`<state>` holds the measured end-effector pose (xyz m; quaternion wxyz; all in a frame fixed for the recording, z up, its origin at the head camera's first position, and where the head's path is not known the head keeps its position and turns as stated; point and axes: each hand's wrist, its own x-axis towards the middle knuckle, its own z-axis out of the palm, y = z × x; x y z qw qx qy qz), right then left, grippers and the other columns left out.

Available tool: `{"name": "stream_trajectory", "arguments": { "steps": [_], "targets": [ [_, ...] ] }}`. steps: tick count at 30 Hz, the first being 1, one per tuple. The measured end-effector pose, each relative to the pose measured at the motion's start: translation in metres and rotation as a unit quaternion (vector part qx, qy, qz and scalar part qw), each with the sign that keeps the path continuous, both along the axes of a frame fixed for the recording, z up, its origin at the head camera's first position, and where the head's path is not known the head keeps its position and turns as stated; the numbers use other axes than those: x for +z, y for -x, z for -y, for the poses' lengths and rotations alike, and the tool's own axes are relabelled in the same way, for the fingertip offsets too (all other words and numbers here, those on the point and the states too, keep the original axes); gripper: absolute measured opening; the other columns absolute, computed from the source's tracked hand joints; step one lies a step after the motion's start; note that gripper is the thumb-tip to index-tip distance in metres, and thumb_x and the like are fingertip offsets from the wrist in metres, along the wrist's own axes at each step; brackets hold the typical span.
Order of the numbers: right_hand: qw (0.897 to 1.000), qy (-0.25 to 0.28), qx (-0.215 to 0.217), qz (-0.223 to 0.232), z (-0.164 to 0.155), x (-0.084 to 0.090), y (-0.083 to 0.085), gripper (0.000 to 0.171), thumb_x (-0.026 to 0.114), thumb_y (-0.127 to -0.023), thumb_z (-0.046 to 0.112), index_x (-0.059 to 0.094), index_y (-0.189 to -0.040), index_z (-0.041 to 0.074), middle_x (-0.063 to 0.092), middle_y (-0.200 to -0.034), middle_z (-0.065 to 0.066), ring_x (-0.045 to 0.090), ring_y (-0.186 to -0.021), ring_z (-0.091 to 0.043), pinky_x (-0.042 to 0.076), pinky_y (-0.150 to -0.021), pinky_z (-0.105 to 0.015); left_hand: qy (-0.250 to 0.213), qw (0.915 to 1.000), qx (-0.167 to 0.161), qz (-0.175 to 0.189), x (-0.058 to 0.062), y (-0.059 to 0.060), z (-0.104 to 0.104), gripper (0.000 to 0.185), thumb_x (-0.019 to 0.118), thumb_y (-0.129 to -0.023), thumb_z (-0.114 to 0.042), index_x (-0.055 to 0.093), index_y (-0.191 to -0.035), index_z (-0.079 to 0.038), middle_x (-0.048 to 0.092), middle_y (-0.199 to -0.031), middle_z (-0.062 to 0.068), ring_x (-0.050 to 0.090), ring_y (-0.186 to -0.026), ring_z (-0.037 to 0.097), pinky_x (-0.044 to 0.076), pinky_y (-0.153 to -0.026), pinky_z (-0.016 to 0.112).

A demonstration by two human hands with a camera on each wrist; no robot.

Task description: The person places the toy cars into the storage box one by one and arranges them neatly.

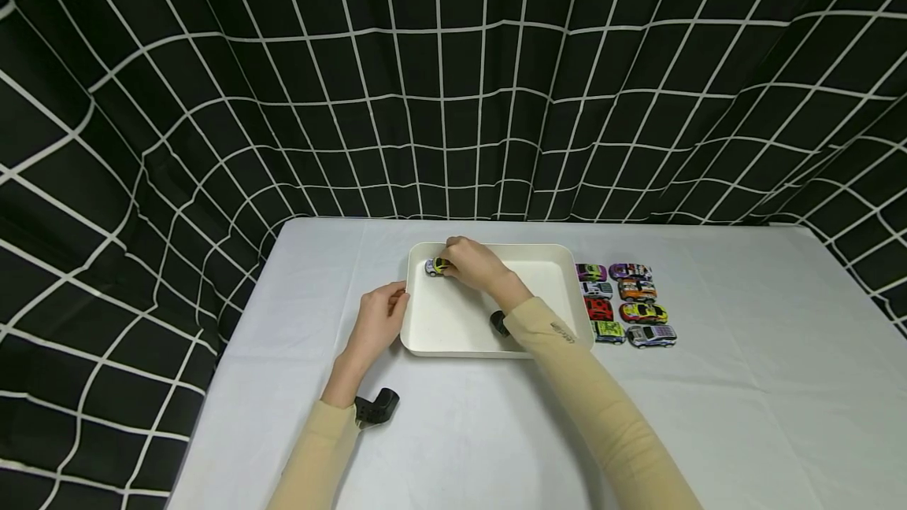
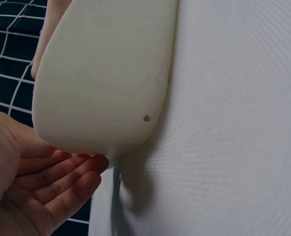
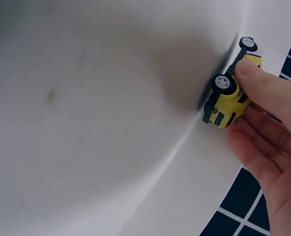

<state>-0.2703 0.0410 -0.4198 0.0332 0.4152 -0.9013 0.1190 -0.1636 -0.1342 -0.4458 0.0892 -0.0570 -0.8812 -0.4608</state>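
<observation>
- Left hand (image 1: 379, 315): fingers loosely bent, touching tray's (image 1: 453, 325) left wall; no clear grip.
- Car (image 1: 432, 267): inside tray, ahead and right of left hand; only one seen in there.
- Right hand (image 1: 473, 262): reaching across tray, pinching car.
- Right of right hand: eight cars (image 1: 636, 290) outside tray, two columns. Looks unfinished.

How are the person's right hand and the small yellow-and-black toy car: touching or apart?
Touching. The right wrist view shows the right hand holding the small yellow-and-black toy car, its thumb against the body between two wheels.
</observation>
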Motion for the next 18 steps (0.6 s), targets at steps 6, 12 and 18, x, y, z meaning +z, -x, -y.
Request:
{"name": "stream_trajectory", "arguments": {
  "steps": [6,12,18],
  "targets": [
    [1.000,-0.007,-0.008,-0.007,0.006,-0.003,0.000,0.007,0.071,-0.081,0.010,0.070,-0.083,0.003,0.060,-0.080,-0.007,0.055,-0.072,-0.017,0.050,-0.068,-0.028,0.000,1.0000,-0.001,0.002,0.000,0.000,0.000,0.025,0.053,-0.092,-0.001,0.059,-0.112,0.012,0.066,-0.093,0.019,0.065,-0.080,0.023,0.055,-0.066,0.026],
    [1.000,-0.009,-0.019,-0.015,0.011,-0.006,0.000,0.008,0.071,-0.081,0.010,0.071,-0.086,0.004,0.062,-0.083,-0.007,0.058,-0.075,-0.018,0.051,-0.069,-0.028,-0.002,0.9999,-0.006,-0.012,0.000,0.000,0.000,0.024,0.054,-0.091,0.001,0.060,-0.110,0.014,0.066,-0.092,0.020,0.065,-0.078,0.023,0.055,-0.066,0.028],
    [0.999,-0.010,-0.032,-0.019,0.014,-0.006,-0.001,0.013,0.072,-0.081,0.011,0.068,-0.090,0.003,0.062,-0.084,-0.007,0.059,-0.076,-0.018,0.052,-0.068,-0.028,0.002,0.9999,-0.009,-0.013,0.001,0.001,0.001,0.024,0.054,-0.091,0.002,0.059,-0.111,0.014,0.066,-0.092,0.021,0.065,-0.079,0.024,0.055,-0.065,0.028]
  ]
}}
